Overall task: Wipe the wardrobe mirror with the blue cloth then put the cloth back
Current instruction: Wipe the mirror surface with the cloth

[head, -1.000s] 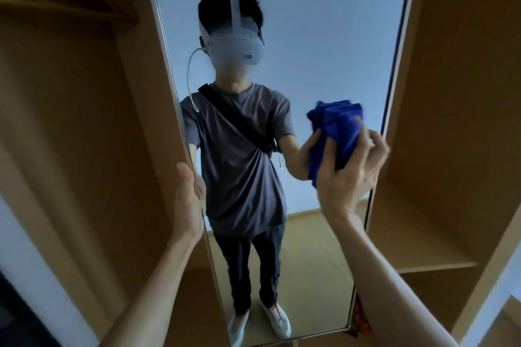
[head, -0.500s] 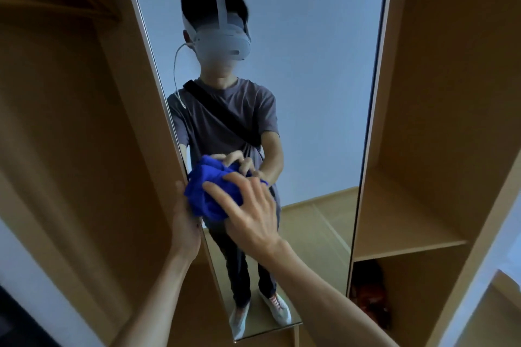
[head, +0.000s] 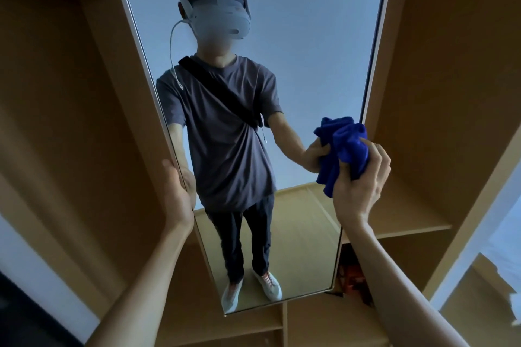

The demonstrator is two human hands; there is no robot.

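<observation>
One mirror (head: 310,36), one blue cloth (head: 348,146), two hands.

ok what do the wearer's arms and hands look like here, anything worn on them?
Both forearms are bare: no sleeves, gloves, watch or rings show on the left hand or the right hand. The reflection in the mirror shows short sleeves of a grey-purple T-shirt ending above the elbows, a dark strap across the chest, and a thin white cable hanging from the headset.
</observation>
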